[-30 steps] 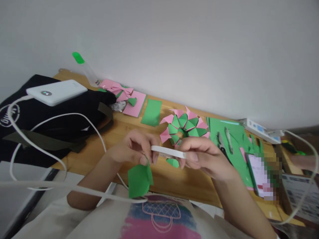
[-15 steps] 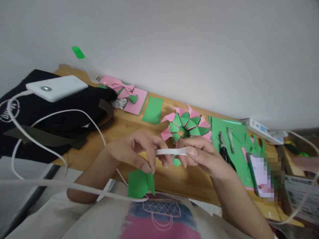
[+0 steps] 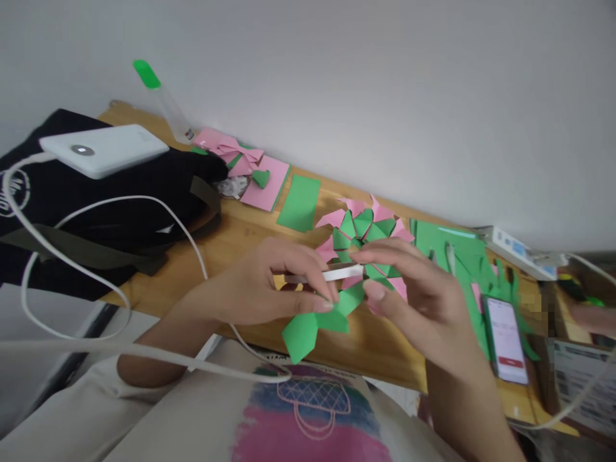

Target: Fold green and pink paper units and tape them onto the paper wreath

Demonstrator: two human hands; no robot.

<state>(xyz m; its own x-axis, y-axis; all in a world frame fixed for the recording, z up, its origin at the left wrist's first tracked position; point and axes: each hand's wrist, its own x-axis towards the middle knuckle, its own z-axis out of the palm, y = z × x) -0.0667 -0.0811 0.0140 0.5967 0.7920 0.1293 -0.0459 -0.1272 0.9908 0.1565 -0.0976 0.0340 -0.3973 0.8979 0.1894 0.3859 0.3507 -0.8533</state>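
My left hand (image 3: 283,282) pinches a folded green paper piece (image 3: 303,337) between thumb and fingers, its flaps hanging below and reaching to the right. A narrow white band (image 3: 344,273), apparently tape, crosses behind or between my left fingers. My right hand (image 3: 409,289) is at the band's right end, index finger above and thumb below, with a gap between the tips. I cannot tell whether its fingers touch the band. Just behind my hands lies a ring of green and pink folded paper (image 3: 363,224), partly covered by my right hand.
Green sheets (image 3: 423,237), a phone (image 3: 505,340) and a power strip (image 3: 520,250) lie right. Pink papers (image 3: 269,186) and a green sheet (image 3: 301,202) lie behind. At left are a black bag (image 3: 144,237), a white power bank (image 3: 106,151) and a loose cable (image 3: 185,234).
The green piece has moved up and right, unfolding into longer view. My right thumb and index finger have parted from their pinch on the white band, and the band now tilts.
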